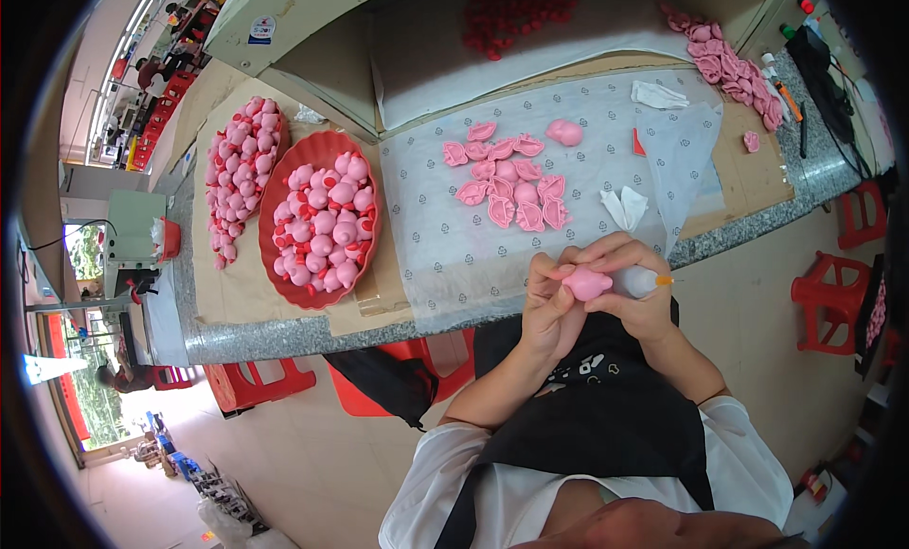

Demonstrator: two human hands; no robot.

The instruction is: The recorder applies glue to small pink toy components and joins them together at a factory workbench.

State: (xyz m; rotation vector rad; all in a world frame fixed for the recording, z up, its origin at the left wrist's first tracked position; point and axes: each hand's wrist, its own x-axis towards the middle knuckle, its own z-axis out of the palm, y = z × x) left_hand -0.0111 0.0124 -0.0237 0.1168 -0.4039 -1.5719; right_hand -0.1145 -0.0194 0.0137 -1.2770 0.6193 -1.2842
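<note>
Close to the table's front edge, both my hands are closed around a small pink rubbery figure part point(588, 284), rounded with little bumps. My left hand point(547, 308) pinches it from the left with thumb and fingers. My right hand point(647, 308) steadies its other side and also holds a translucent squeeze bottle point(634, 281) against the palm, its orange tip pointing right. Beyond them, several hollow pink shell pieces point(500, 210) lie in a cluster on a printed white sheet point(431, 251). A rounded pink piece point(564, 132) sits apart behind the cluster.
To the left, a red scalloped basket point(378, 203) holds many pink figures; another pile point(241, 151) lies behind it. A grey-green open-fronted box point(317, 90) stands at the back. Folded white tissues point(625, 209) and a heap of pink pieces point(724, 66) are on the right.
</note>
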